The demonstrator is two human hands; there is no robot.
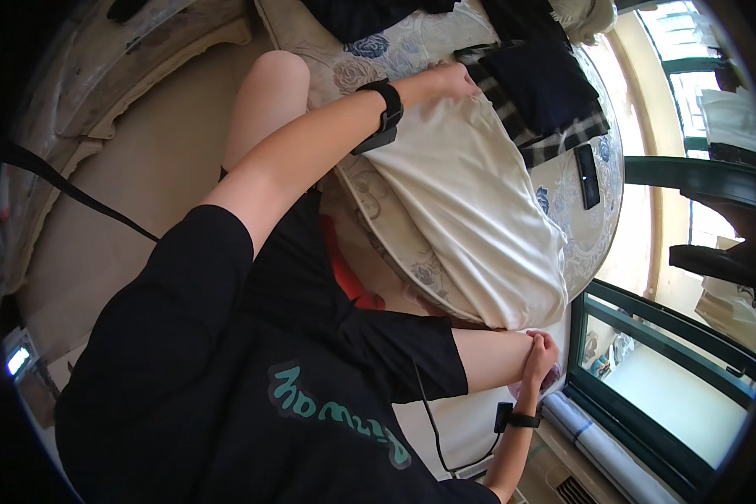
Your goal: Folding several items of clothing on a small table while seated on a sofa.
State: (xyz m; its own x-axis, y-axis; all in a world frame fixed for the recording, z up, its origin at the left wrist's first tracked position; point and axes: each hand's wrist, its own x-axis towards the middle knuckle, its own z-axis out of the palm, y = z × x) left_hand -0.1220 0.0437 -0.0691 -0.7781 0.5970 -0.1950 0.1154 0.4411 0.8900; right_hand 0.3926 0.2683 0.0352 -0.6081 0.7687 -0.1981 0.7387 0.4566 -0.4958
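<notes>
A smooth cream cloth, perhaps a garment, lies spread across a round table and hangs over its near edge. Its exact kind does not show. My left hand is closed on the far edge of this cloth, beside a stack of folded clothes. Long creases run from there down to the opposite end. At that lower end, above my right knee, my right hand has its fingers curled in and seems to pinch the cloth's edge. Its fingertips are partly hidden.
The table has a flowered cover. On it are folded dark clothing, a black-and-white checked garment, another dark garment and a phone. Green-framed windows stand at the right. A cushioned seat is at the left.
</notes>
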